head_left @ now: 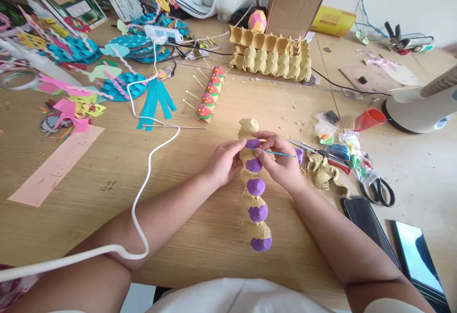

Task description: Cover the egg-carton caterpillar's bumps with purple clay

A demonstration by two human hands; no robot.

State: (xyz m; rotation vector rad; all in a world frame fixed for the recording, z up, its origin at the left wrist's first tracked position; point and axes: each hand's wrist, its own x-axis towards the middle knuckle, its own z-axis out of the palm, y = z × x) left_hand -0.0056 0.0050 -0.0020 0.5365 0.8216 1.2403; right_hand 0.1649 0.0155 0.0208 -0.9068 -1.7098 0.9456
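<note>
A long strip of egg carton [257,230] with several purple patches on its bumps lies lengthwise before me. My left hand [228,160] grips its left edge near the far end, thumb on top. My right hand [278,158] is at the right side of the same end, pinching a thin blue stick [282,153] whose tip lies over a purple patch. A bit of purple clay [299,155] shows just right of my right hand. Farther off stands a finished-looking red and green strip with smiling faces [209,95], with thin pins beside it.
Egg cartons [273,63] lie at the back. Right: a cutter [310,147], torn carton scraps [319,171], clay bags, scissors [378,191], two phones [369,222] and a lamp base [410,110]. Left: a white cable [148,175], blue paper strips [155,101] and a pink sheet [57,166].
</note>
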